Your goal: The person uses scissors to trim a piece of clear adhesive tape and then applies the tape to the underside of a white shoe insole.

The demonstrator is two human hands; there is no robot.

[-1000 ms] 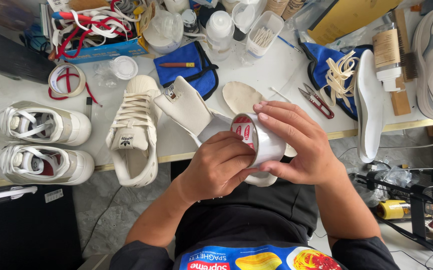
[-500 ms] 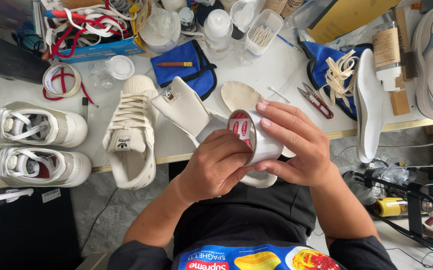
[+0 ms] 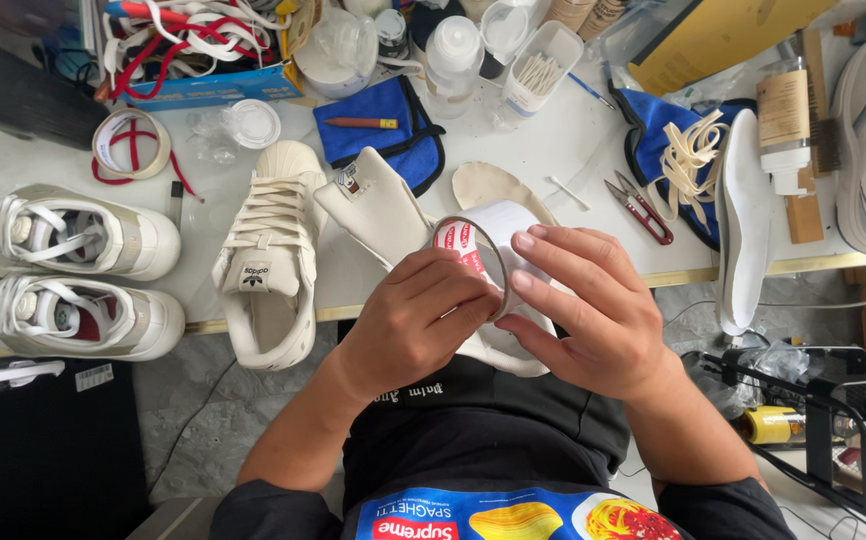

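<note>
Both hands meet at the near table edge, over the lap, w/ a wide roll of white tape with a red-and-white printed core (image 3: 483,250) between them. Left hand (image 3: 418,325) is curled closed on the roll's near rim, fingertips tucked at the core opening; right hand (image 3: 593,320) wraps the roll's outer side, fingers (image 3: 553,250) spread across the white face, so gripped from both sides. Under the hands lies a white leather shoe upper w/ long padded tongue (image 3: 378,205), tongue pointing up-left onto the table, rest mostly hidden by the hands & hanging off the edge. Just left of it: a cream-white laced low sneaker (image 3: 268,260), toe away from the person. Further left, well apart, a pair of white sneakers w/ beige trim (image 3: 63,270), side by side. Behind the roll a beige insole (image 3: 488,185), half covered. Blue cloth pouch (image 3: 378,125) w/ an orange pencil on it sits beyond the tongue. Right of the hands: small red-handled snips (image 3: 638,205), then a white sole piece (image 3: 743,220) overhanging the edge, beside a blue cloth w/ a bundle of cream laces (image 3: 688,155). Far left a clear tape roll w/ red lace through it (image 3: 131,145). White worktable (image 3: 573,130) is crowded at the back w/ bottles & tubs.
</note>
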